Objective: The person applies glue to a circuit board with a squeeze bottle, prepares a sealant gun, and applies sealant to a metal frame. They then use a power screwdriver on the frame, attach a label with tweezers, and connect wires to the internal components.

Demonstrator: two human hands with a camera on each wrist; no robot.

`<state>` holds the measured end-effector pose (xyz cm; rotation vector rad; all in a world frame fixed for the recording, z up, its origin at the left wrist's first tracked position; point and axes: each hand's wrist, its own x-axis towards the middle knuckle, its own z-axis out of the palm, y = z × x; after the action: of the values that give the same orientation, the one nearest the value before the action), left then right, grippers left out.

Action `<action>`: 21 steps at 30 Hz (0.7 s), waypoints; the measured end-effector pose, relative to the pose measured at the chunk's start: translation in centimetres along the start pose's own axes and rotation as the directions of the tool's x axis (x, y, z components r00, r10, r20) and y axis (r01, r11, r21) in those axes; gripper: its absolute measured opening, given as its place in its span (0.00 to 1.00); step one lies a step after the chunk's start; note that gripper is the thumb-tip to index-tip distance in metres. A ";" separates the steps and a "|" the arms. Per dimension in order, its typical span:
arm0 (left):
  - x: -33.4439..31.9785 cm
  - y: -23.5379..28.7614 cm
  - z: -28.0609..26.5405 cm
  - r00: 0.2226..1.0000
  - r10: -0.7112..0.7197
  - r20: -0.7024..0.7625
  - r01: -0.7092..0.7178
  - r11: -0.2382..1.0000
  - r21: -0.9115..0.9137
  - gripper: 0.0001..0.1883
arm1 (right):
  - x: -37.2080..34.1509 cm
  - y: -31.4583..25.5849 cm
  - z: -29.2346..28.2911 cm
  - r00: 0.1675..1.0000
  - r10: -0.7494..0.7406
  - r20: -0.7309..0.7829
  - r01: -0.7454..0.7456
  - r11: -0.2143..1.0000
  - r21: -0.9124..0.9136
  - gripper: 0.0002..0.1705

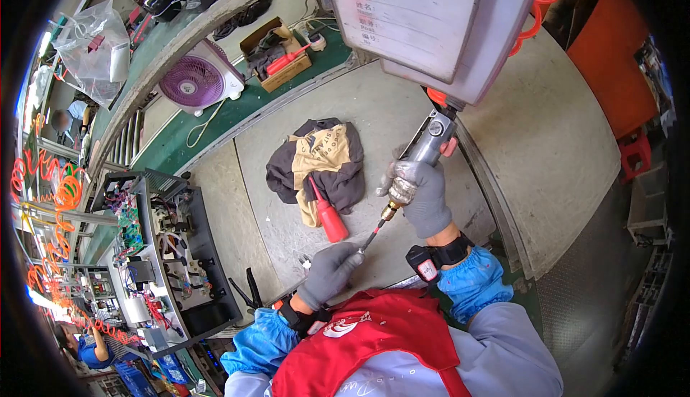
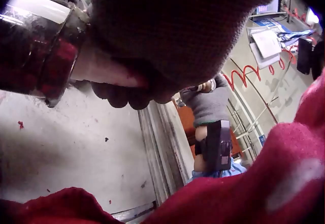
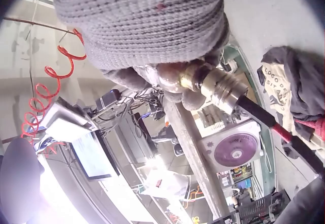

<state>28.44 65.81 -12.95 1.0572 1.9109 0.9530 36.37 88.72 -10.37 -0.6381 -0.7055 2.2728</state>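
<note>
Power driver (image 1: 431, 136): silver body (image 1: 425, 149), brass collar (image 1: 390, 211), red-banded dark bit (image 1: 373, 236). Fingers: right hand (image 1: 425, 194) grasping driver's body; left hand (image 1: 332, 273) pinching bit's end.

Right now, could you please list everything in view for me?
power driver: one, silver, over the workbench
workbench: one, grey, centre
cloth: one, dark grey and tan, on workbench
bottle-shaped objects: two, red, by the cloth and in the box
fan: one, purple and white, upper left
cardboard box: one, brown, beside fan
electronics case: one, dark, left of workbench
hand tool: one, black handles, beside electronics case
plastic bag: one, clear, upper left
panels: at least two, white, top
hose coils: several, orange, far left
apron: one, red, bottom
sleeve covers: two, blue, forearms
left hand: one, grey glove, at driver's tip
right hand: one, grey glove, gripping driver
</note>
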 end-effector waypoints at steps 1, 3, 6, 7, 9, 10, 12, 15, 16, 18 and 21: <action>0.0 -0.1 0.1 1.000 -0.009 0.001 0.009 1.000 0.000 0.16 | 0.0 0.0 -0.1 1.000 0.005 0.001 -0.005 1.000 0.007 0.13; 0.1 -0.2 0.3 1.000 -0.026 0.005 0.026 1.000 -0.002 0.17 | 0.0 0.0 -0.1 1.000 0.012 0.001 -0.012 1.000 -0.006 0.13; 0.2 -1.1 0.6 0.999 0.047 -0.024 -0.047 0.999 0.005 0.14 | -0.1 -0.1 0.0 1.000 0.010 -0.013 -0.011 1.000 -0.018 0.13; 0.2 -1.1 0.7 0.999 0.044 -0.023 -0.044 0.999 0.003 0.15 | -0.2 -0.1 0.1 1.000 0.010 -0.020 -0.010 1.000 -0.020 0.13; 0.2 -1.0 0.7 0.999 0.036 -0.022 -0.036 0.999 -0.001 0.15 | -0.1 -0.1 -0.1 1.000 0.010 -0.011 -0.010 0.999 -0.033 0.13; 0.2 -1.1 0.7 0.999 0.034 -0.019 -0.034 0.999 0.010 0.15 | 0.0 -0.1 -0.2 1.000 0.009 -0.007 -0.010 0.999 -0.040 0.13; 0.2 -1.3 0.7 0.999 0.030 -0.013 -0.029 0.999 0.029 0.16 | 0.0 -0.1 -0.4 1.000 0.023 -0.014 -0.024 0.999 -0.021 0.13; 0.3 -1.2 0.7 0.999 0.031 -0.009 -0.031 0.999 0.009 0.17 | 0.0 0.1 -0.4 0.999 0.024 -0.026 -0.024 1.000 -0.002 0.14; 0.3 -1.2 0.7 0.999 0.032 -0.011 -0.032 0.999 0.009 0.17 | 0.0 0.1 -0.4 0.999 0.020 -0.031 -0.020 1.000 0.003 0.15; 0.3 -1.1 0.7 0.999 0.036 -0.014 -0.036 0.999 0.008 0.17 | 0.1 0.0 -0.7 1.000 0.022 -0.005 -0.023 0.998 -0.063 0.17; 0.3 -1.1 0.5 1.000 0.002 0.010 -0.002 1.000 0.003 0.17 | 0.2 0.2 -0.9 1.000 0.009 0.024 -0.007 0.997 -0.076 0.21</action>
<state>28.34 65.78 -14.17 1.0643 1.9036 0.9448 36.70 88.97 -11.18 -0.6509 -0.8052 2.2734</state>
